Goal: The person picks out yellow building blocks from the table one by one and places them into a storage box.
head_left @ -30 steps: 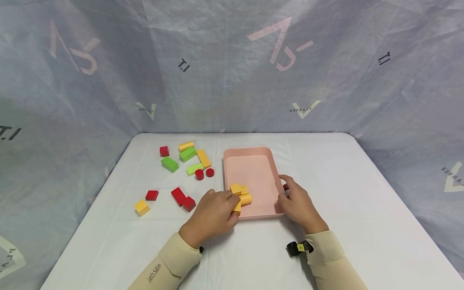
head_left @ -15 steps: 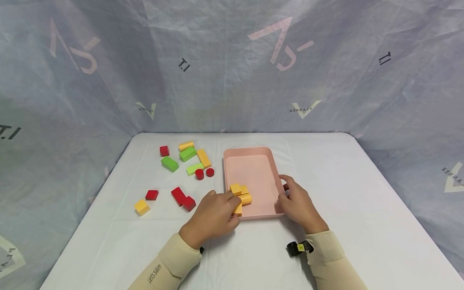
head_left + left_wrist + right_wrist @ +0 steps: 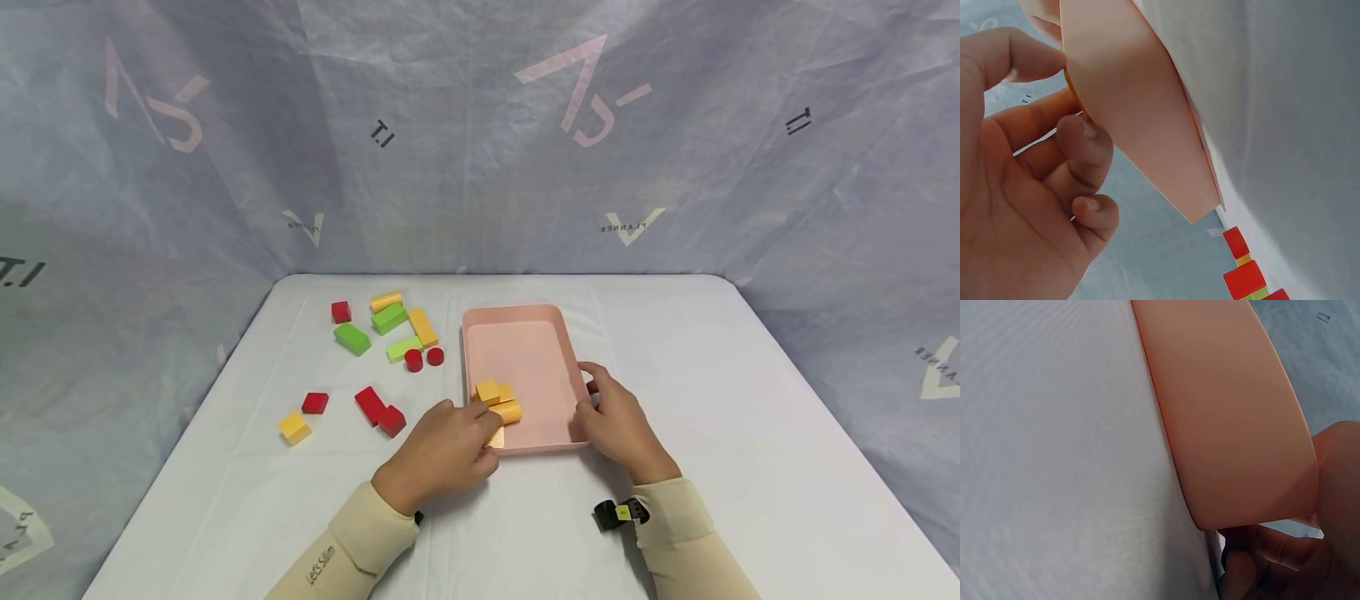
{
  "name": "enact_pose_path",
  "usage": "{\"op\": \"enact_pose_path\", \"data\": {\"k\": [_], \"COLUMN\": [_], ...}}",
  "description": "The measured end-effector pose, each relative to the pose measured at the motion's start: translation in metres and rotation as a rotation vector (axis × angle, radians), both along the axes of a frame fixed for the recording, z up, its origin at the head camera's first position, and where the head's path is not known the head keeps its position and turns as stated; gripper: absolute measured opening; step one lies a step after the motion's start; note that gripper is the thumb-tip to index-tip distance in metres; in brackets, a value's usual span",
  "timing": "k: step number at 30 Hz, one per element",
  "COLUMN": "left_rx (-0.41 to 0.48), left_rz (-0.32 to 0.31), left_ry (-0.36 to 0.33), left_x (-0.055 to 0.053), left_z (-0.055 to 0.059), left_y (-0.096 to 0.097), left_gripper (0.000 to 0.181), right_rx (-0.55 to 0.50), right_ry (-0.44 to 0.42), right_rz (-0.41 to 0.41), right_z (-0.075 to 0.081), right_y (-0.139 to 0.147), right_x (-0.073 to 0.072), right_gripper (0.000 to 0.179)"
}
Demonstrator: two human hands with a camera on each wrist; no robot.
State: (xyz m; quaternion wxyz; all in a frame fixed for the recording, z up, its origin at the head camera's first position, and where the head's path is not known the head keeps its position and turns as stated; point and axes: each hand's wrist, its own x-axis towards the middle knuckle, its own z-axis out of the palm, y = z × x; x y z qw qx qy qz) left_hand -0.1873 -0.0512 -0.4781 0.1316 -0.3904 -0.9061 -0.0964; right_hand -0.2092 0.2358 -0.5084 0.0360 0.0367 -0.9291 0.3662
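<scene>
White table (image 3: pixel 712 392); tray (image 3: pixel 525 350) has yellow blocks (image 3: pixel 507 412) at seven o'clock; left hand (image 3: pixel 441 446) pinches one, right hand (image 3: pixel 619 423) grips rim at four.

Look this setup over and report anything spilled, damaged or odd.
Nothing looks spilled or damaged. Loose blocks lie left of the tray, and yellow blocks crowd its near-left corner by the left hand. The one oddity: lettering on the backdrop reads backwards.
</scene>
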Motion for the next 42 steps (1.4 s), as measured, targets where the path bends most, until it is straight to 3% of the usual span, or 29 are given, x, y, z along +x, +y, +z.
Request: {"op": "enact_pose_path", "data": {"k": [5, 9, 23, 37, 42], "left_rx": [-0.023, -0.047, -0.015, -0.038, -0.056], "left_rz": [-0.002, -0.001, 0.012, 0.016, 0.009], "left_ry": [-0.043, -0.086, -0.153, -0.188, -0.148], "left_x": [0.0004, 0.0006, 0.0020, 0.0021, 0.0014], "left_z": [0.0009, 0.0020, 0.0013, 0.0019, 0.0025], "left_y": [0.0000, 0.0000, -0.0006, -0.0039, -0.0057], "left_gripper": [0.012, 0.001, 0.023, 0.017, 0.006], "right_rx": [-0.003, 0.002, 0.015, 0.002, 0.008], "right_ry": [-0.002, 0.003, 0.008, 0.017, 0.017], "right_rz": [0.001, 0.004, 0.006, 0.004, 0.007], "right_z": [0.0006, 0.0011, 0.0012, 0.0000, -0.0003], "right_y": [-0.0004, -0.0008, -0.0002, -0.0002, -0.0004], "right_x": [0.0000, 0.0000, 0.0001, 0.0001, -0.0007], "right_gripper": [0.060, 0.060, 0.061, 0.061, 0.061]}}
